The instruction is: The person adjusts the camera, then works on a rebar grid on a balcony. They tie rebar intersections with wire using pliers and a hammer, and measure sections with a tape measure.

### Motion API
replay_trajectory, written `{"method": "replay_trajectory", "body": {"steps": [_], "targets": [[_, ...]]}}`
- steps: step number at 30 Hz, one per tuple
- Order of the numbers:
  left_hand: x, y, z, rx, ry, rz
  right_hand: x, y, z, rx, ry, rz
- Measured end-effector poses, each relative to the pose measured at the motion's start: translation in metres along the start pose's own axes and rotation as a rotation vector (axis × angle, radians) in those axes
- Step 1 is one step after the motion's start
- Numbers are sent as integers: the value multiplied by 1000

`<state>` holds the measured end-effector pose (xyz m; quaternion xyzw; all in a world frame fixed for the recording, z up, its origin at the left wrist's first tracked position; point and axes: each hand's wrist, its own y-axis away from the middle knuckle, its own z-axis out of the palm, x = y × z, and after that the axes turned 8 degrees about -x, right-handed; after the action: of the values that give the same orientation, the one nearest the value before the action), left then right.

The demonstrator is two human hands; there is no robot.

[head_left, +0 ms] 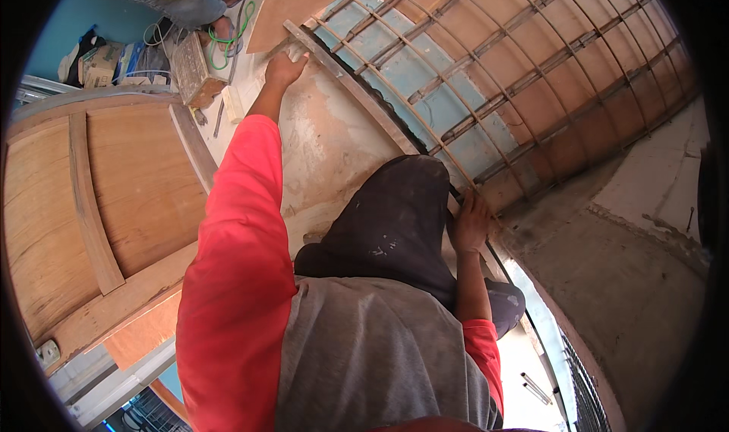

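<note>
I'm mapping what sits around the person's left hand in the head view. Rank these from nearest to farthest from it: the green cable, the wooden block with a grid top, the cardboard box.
From the left hand, which rests at the end of the long wooden strip:
1. Green cable, up and to its left, by another person's foot.
2. Wooden block with a grid top, farther left on the floor.
3. Cardboard box, farthest, near the left rim.

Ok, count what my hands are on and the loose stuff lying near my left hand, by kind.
Long wooden strip under left hand and right hand: 1
Rebar grid: 1
Wooden block: 1
Green cable: 1
Total: 4
</note>
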<state>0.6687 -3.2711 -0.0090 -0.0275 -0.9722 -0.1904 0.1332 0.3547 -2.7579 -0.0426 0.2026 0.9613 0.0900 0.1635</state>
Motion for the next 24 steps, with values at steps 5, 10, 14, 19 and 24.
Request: {"method": "replay_trajectory", "body": {"steps": [5,10,14,19,24], "targets": [[123,109,23,59,-346,779,5,1,-10,56,54,46],[171,163,88,-296,-641,1161,0,-2,-15,6,3,91],[175,159,126,-391,-590,1286,-1,-3,-15,-24,3,104],[175,150,137,-373,-358,1356,-5,-6,-23,-36,-20,162],[171,146,144,-397,-305,1346,-4,-7,-20,-79,-39,168]]}}
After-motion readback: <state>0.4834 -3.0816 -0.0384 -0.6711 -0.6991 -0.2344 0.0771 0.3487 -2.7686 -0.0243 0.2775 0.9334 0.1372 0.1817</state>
